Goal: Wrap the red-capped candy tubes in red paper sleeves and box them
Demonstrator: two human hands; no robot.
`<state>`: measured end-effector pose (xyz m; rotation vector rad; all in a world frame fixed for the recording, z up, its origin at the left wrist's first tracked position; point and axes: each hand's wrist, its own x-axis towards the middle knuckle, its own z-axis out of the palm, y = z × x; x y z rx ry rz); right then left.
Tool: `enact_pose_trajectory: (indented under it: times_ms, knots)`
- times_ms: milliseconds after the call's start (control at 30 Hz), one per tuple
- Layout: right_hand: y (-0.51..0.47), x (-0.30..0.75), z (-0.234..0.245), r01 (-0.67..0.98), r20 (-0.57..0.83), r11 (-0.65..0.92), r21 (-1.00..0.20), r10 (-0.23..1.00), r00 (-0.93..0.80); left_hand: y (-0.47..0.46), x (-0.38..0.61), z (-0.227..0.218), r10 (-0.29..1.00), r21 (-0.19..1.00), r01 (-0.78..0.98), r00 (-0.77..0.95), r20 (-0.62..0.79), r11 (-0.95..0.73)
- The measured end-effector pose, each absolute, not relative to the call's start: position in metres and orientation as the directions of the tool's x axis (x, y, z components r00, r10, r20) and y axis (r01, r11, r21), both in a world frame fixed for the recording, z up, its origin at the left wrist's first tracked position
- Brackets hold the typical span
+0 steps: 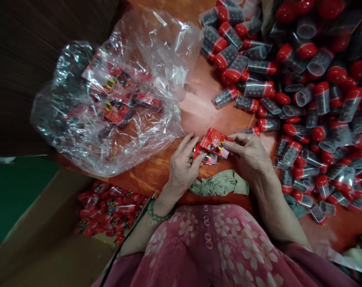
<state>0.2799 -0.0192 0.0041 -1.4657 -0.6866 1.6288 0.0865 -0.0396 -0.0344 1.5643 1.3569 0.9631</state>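
Observation:
My left hand (181, 165), a green bead bracelet on its wrist, pinches a small red printed packet (210, 159) between thumb and fingers. Just above and overlapping it is a second red printed packet (212, 139), gripped at its right end by my right hand (251, 153). Both packets carry a dark and yellow picture; whether they are sleeves or cards I cannot tell. A crumpled green cloth (221, 183) lies on the orange-brown table (157, 173) below my hands.
A clear plastic bag (157, 48) with more red packets (117, 109) spreads at left. Red-capped clear tubes (258, 88) with dark patterned sides are heaped at right. Below the table's left edge, a cardboard box (61, 215) holds many red-capped items (109, 207).

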Motion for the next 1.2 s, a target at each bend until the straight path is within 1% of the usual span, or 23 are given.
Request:
enact_pose_trajectory:
  times_ms: [167, 267, 333, 467, 567, 633, 733, 900, 967, 1033, 1100, 1200]
  knots:
    - [-0.019, 0.278, 0.002, -0.115, -0.514, -0.509, -0.853, 0.858, 0.012, -0.039, 0.083, -0.025, 0.984, 0.883, 0.446, 0.154, 0.087, -0.148]
    - [-0.020, 0.276, 0.004, -0.086, -0.515, -0.513, -0.854, 0.857, 0.002, -0.040, 0.081, -0.020, 0.981, 0.896, 0.430, 0.192, 0.030, -0.111]
    - [-0.021, 0.274, 0.006, -0.093, -0.524, -0.523, -0.847, 0.851, -0.017, -0.040, 0.080, -0.017, 0.975, 0.904, 0.419, 0.224, -0.010, -0.087]
    - [-0.019, 0.273, 0.007, -0.131, -0.528, -0.531, -0.837, 0.847, -0.063, -0.040, 0.077, -0.013, 0.952, 0.906, 0.408, 0.307, -0.017, -0.115]
    - [-0.013, 0.276, 0.003, -0.167, -0.487, -0.485, -0.858, 0.873, -0.032, -0.040, 0.074, -0.010, 0.936, 0.900, 0.413, 0.351, -0.016, -0.139]
    - [-0.008, 0.279, 0.000, -0.158, -0.463, -0.459, -0.874, 0.886, -0.013, -0.040, 0.073, -0.009, 0.936, 0.888, 0.430, 0.351, -0.001, -0.161]
    - [-0.002, 0.280, -0.001, -0.115, -0.447, -0.446, -0.888, 0.894, -0.015, -0.039, 0.074, -0.008, 0.947, 0.847, 0.495, 0.319, 0.031, -0.195]
    - [-0.007, 0.273, 0.001, -0.065, -0.435, -0.434, -0.899, 0.901, 0.000, -0.039, 0.077, -0.005, 0.963, 0.691, 0.682, 0.257, 0.079, -0.239]
    - [-0.010, 0.269, 0.000, 0.011, -0.428, -0.428, -0.904, 0.903, -0.043, -0.042, 0.077, -0.001, 0.964, 0.642, 0.726, 0.252, 0.085, -0.246]
    - [-0.013, 0.264, -0.002, 0.154, -0.388, -0.373, -0.915, 0.919, -0.076, -0.046, 0.075, 0.004, 0.954, 0.624, 0.732, 0.287, 0.084, -0.275]
    - [-0.015, 0.261, -0.003, 0.337, -0.313, -0.269, -0.902, 0.946, -0.083, -0.049, 0.071, 0.010, 0.939, 0.640, 0.707, 0.337, 0.071, -0.302]
    - [-0.019, 0.256, -0.001, 0.552, -0.184, -0.112, -0.826, 0.980, -0.078, -0.050, 0.063, 0.016, 0.930, 0.683, 0.674, 0.368, 0.019, -0.281]
